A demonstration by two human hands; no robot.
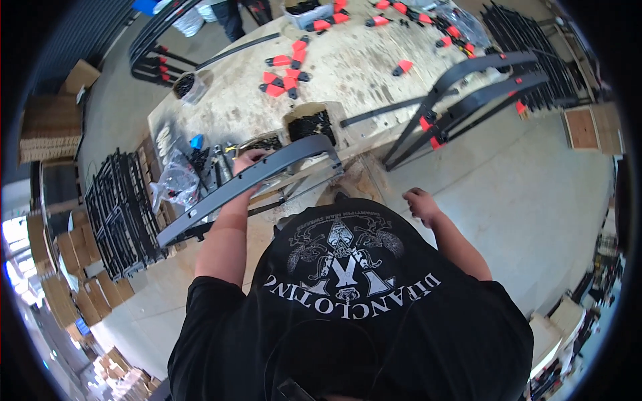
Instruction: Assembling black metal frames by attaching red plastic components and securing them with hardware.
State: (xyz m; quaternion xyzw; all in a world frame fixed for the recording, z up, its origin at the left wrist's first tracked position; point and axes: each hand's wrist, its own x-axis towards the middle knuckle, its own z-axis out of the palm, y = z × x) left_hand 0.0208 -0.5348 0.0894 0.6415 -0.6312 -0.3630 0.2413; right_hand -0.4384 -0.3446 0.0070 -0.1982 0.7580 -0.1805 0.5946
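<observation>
A long dark grey curved metal frame slants across in front of me, its rounded end near the table edge. Behind it my left hand is at the rim of a container of small black parts. Its fingers are mostly hidden there. Beside that stands a larger box of black parts. My right hand hangs over the floor, away from the table, with its fingers curled together. Whatever lies in them, if anything, is too small to make out.
On the worn table lie several red-and-black pieces, a clear plastic bag and tools. Another curved frame leans at the right edge. Stacked black frames stand at left, near cardboard boxes. A person's legs show far off.
</observation>
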